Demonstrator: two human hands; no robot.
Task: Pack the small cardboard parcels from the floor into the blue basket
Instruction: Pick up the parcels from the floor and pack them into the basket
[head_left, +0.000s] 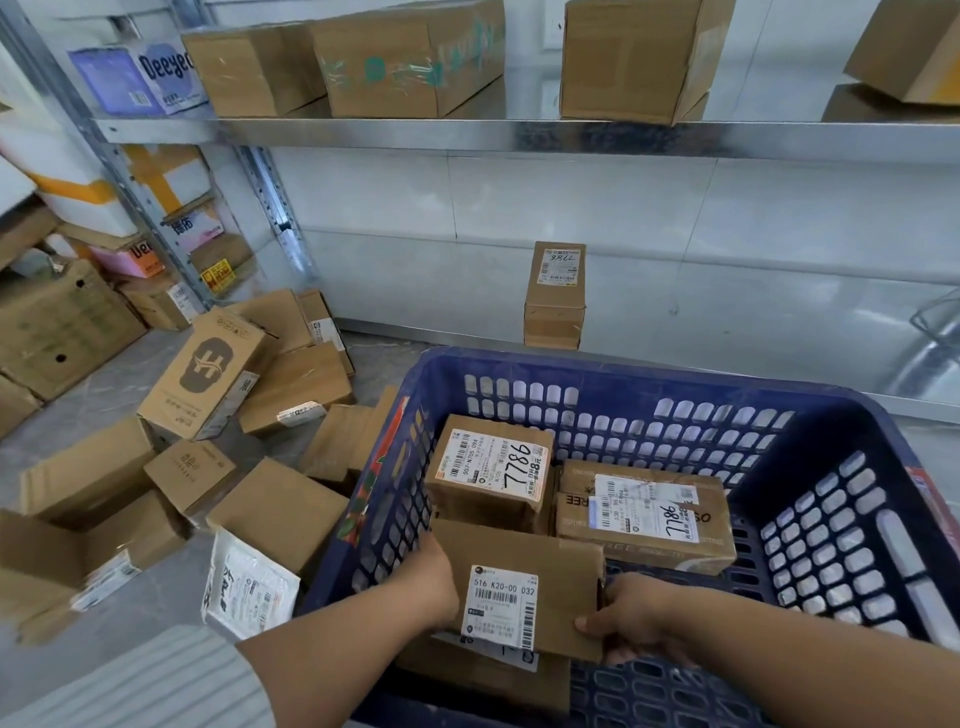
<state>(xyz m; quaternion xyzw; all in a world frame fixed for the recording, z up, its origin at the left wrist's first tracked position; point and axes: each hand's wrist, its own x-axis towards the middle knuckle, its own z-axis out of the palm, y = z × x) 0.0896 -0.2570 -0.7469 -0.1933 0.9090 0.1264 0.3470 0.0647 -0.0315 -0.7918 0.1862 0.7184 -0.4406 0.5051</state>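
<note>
The blue basket (831, 447) fills the lower right of the head view. Inside it, both my hands hold a flat cardboard parcel (561, 566) with a white label. My left hand (426, 577) grips its left edge and my right hand (628, 618) grips its right edge. Behind it in the basket lie a parcel marked 7786 (488, 467) and a longer labelled parcel (644, 514). Another parcel (483, 675) lies partly hidden under the held one. Several small parcels (208, 374) are heaped on the floor to the left.
A tall narrow parcel (555, 296) stands upright against the wall behind the basket. A metal shelf (519, 136) above carries bigger boxes. More cartons (57, 327) are stacked on the far left racks. A white padded mailer (244, 592) leans by the basket's left side.
</note>
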